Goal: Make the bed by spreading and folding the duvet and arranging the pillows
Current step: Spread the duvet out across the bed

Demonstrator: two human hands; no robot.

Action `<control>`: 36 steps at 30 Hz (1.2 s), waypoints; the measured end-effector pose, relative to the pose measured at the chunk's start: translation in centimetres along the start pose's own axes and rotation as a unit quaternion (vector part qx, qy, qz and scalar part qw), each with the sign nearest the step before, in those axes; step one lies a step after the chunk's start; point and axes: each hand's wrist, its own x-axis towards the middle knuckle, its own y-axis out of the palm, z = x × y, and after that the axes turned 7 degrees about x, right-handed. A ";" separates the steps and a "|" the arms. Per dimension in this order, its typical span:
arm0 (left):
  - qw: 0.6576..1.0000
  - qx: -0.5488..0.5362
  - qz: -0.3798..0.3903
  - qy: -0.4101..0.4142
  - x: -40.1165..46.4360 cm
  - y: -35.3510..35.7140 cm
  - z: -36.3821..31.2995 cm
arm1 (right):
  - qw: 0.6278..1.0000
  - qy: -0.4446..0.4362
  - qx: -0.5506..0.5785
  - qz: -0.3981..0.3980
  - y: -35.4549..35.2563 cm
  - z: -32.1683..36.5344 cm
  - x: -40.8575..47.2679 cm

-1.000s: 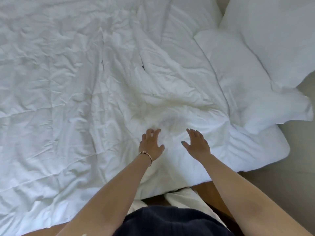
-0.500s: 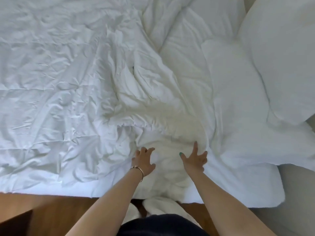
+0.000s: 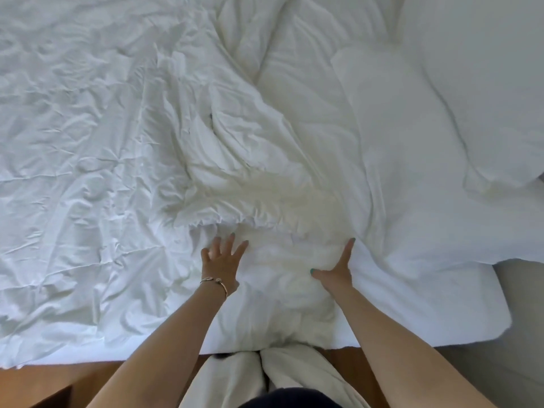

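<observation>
A crumpled white duvet (image 3: 103,172) covers the bed, bunched into a ridge near the middle. Two white pillows lie at the right: a lower one (image 3: 412,178) and a larger one (image 3: 485,83) behind it. My left hand (image 3: 220,260), with a bracelet on the wrist, lies flat on the duvet with fingers spread. My right hand (image 3: 335,266) presses on the duvet beside the lower pillow, its forefinger and thumb stretched out; the other fingers are sunk in the fabric.
The bed's near edge (image 3: 412,334) runs across the bottom, with wooden floor (image 3: 44,384) below it. A pale wall or floor strip (image 3: 524,319) is at the far right. My white trousers (image 3: 265,375) touch the bed edge.
Both hands have slid towards the bed's near edge, drawing the duvet with them. The ridge of fabric has bunched up just beyond my fingers, and my view has pulled back from the bed.
</observation>
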 end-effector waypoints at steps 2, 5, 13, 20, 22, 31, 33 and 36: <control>1.000 0.009 -0.001 -0.025 0.3 0.2 -0.1 | 0.998 -0.061 -0.020 0.006 -0.4 0.3 -0.5; 0.997 0.072 -0.017 -0.025 0.5 0.4 0.6 | 0.992 -0.118 -0.018 0.034 -0.9 0.7 -1.2; 0.997 -0.067 0.005 0.034 1.3 1.2 3.4 | 0.988 -0.125 0.003 0.092 -2.3 1.6 -3.0; 0.903 -0.422 -0.029 0.073 -1.4 1.9 3.1 | 0.971 -0.158 -0.179 0.025 -8.1 2.2 -4.1; 0.855 -0.513 -0.064 0.043 -2.6 1.6 3.0 | 0.955 -0.163 -0.249 -0.001 -9.9 2.4 -4.6; 0.959 -0.279 0.040 0.025 -5.1 0.6 -0.3 | 0.955 -0.137 -0.250 -0.084 -9.9 3.4 -7.1; 0.990 -0.119 0.079 0.018 -6.0 0.6 -2.0 | 0.967 -0.142 -0.190 -0.096 -9.9 3.0 -7.3; 0.984 -0.159 0.078 0.037 -6.7 0.5 -5.0 | 0.985 -0.161 -0.027 -0.059 -9.0 2.5 -7.3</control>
